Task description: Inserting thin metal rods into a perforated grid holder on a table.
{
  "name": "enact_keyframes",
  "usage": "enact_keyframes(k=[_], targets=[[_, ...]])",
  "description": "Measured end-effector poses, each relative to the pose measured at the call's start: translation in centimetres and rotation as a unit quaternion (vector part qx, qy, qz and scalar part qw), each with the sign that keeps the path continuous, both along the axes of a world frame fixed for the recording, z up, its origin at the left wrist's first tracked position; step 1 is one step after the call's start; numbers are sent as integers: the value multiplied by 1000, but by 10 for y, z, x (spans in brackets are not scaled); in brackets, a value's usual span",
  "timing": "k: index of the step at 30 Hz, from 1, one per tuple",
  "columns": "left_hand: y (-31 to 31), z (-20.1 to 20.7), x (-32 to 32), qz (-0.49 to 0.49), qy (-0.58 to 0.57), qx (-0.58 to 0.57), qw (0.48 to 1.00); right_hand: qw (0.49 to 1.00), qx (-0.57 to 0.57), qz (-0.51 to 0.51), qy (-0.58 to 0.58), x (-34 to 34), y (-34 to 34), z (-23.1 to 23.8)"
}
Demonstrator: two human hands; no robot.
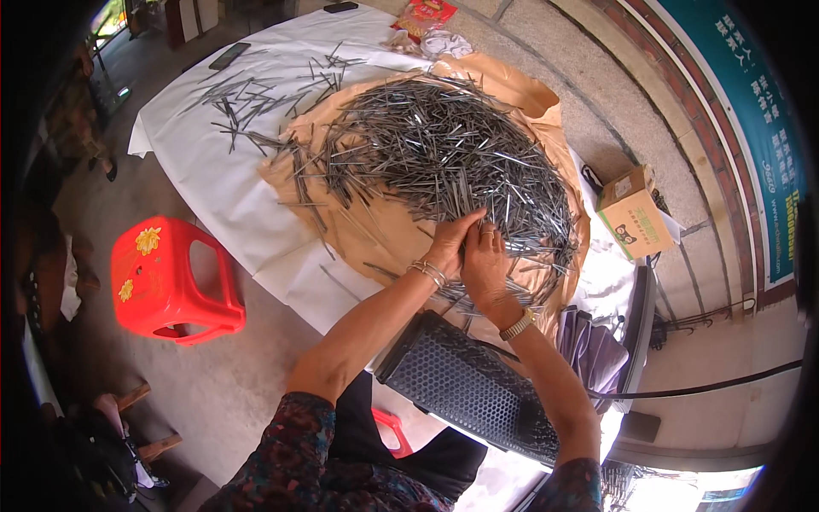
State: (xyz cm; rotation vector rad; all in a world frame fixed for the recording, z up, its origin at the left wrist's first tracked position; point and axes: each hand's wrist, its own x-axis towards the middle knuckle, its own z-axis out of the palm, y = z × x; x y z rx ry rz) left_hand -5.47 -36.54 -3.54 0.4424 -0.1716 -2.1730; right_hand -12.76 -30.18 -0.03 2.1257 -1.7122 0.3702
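A large heap of thin, dark grey metal strips (444,136) lies on crumpled brown paper (367,235), over a white-covered table (226,183). At the heap's near edge, my left hand (450,243) and my right hand (485,269) are pressed together with fingers curled. Several metal strips run lengthwise from between my fingertips into the heap; how many I hold is hidden. A bangle sits on my left wrist, a watch on my right. More strips lie scattered on the white cover at the far left.
Below my right forearm stands a black perforated case (469,380). Purple cloth (589,350) and a cable (699,390) are to its right. A cardboard box (636,218) sits beyond. Left of the table is a red plastic stool (175,282); a phone (229,56) rests at the far edge.
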Motion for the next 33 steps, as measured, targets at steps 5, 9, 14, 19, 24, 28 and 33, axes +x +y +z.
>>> enact_keyframes(k=[5,9,14,19,24,28,33], targets=[[0,6,8,-7,18,-29,999,998,-40,50,6,-3,1,0],[-4,6,18,1,58,-9,998,995,-71,70,-14,6,-2,0],[-10,5,30,79,-35,-31,996,996,-52,63,-45,20,-3,17],[-19,13,44,183,-285,-264,903,901,7,33,-434,30,-19,48],[-10,-15,61,150,-472,-394,774,730,186,54,-656,42,-39,42],[4,-41,71,165,-505,-413,740,711,219,-52,-667,48,-45,19],[8,-37,70,131,-546,-447,697,641,161,-34,-750,40,-49,19]])
